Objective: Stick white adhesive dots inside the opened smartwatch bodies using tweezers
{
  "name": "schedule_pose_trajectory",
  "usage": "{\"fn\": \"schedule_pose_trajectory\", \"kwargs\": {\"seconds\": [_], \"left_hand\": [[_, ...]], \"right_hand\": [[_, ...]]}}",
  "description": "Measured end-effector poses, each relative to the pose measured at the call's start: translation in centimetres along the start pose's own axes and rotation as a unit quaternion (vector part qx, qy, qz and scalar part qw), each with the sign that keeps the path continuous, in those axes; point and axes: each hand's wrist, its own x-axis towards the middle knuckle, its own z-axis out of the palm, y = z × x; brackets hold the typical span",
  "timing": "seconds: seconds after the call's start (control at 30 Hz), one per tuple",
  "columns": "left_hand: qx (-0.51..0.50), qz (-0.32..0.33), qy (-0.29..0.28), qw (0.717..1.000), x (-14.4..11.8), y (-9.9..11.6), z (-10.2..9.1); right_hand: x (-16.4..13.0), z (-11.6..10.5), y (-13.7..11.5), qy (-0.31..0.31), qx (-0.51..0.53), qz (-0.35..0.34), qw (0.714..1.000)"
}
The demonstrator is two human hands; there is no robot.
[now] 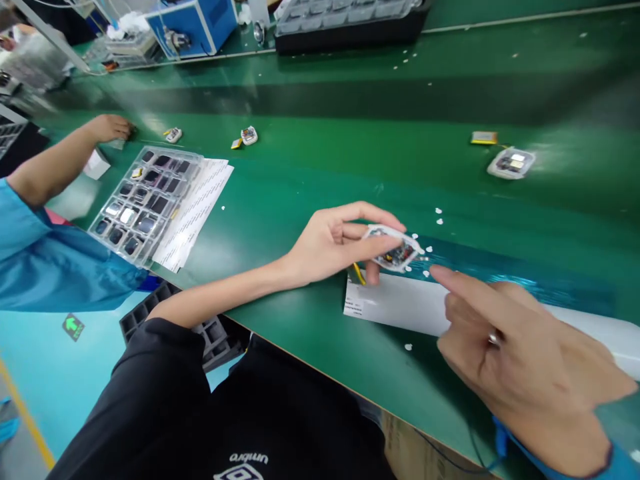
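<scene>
"umbro" on black shirt (240, 427) — left hand (330, 243) grips casing (395, 248).

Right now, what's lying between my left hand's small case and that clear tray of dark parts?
Head view: only bare green mat lies between the small case in the left hand and the clear tray.

One head cam only. I'm looking forward and down, close over the green tabletop (310, 167); horizon tilted, no second view to overlap.
</scene>
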Motion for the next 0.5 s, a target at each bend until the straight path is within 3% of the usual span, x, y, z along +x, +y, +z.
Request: {"fn": "schedule_pose_trajectory", "kwargs": {"seconds": [0.1, 0.27, 0.4, 0.5], "left_hand": [[-0.037, -0.028, -0.009, 0.999, -1.3, 0.1, 1.3], [-0.042, 0.014, 0.008, 0.999, -2.1, -0.8, 1.7], [0.013, 0.042, 0.024, 0.999, -2.5, -0.9, 2.0], [0.071, 0.061, 0.046, 0.995, -2.8, -0.9, 2.2]], "right_hand": [[0.3, 0.0, -0.5, -0.001, -0.01, -0.013, 1.0], [0.9, 0.3, -1.0, 0.001, -0.032, 0.01, 0.999], [0.7, 0.1, -0.6, 0.025, -0.075, -0.05, 0.996], [0.5, -0.2, -0.2, -0.025, -0.06, -0.093, 0.994]]}}
